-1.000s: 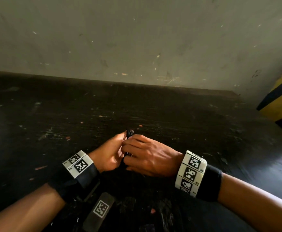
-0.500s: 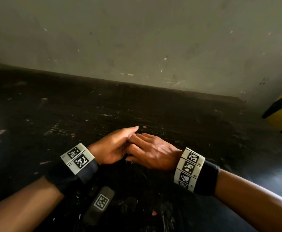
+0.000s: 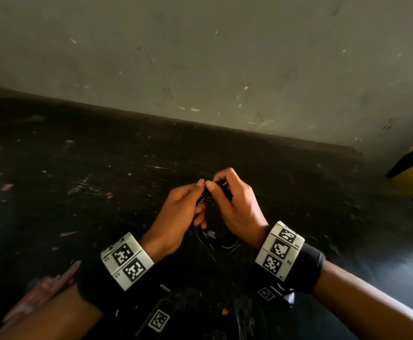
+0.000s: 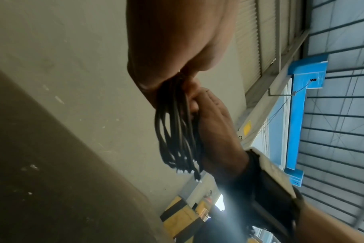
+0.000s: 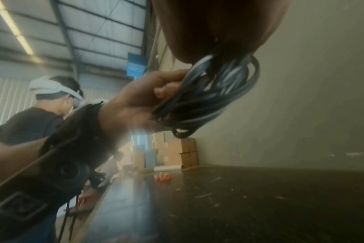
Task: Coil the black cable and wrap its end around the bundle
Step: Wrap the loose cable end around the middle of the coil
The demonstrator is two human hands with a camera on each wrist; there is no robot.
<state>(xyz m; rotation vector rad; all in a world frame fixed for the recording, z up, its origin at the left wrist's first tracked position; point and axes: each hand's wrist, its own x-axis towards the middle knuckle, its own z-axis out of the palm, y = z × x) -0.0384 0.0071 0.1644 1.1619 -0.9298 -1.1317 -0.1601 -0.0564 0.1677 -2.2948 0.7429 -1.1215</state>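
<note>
Both hands pinch the coiled black cable (image 3: 209,238) above the tabletop (image 3: 77,192) — left hand (image 3: 176,217), right hand (image 3: 235,204). Loops hang limp — light, springy; best gripped at the bundle's gathered top.

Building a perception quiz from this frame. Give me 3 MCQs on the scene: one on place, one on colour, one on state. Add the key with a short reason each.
1. Where is the cable bundle?
A. flat on the table
B. held between both hands above the table
C. on the wall

2. What colour is the cable?
A. black
B. red
C. white

3. What is the left hand doing?
A. resting open
B. pointing
C. gripping the loops

Key: B, loops hang clear of the dark table under the right hand; A, strands look black in the left wrist view; C, its fingers curl round them.
</note>
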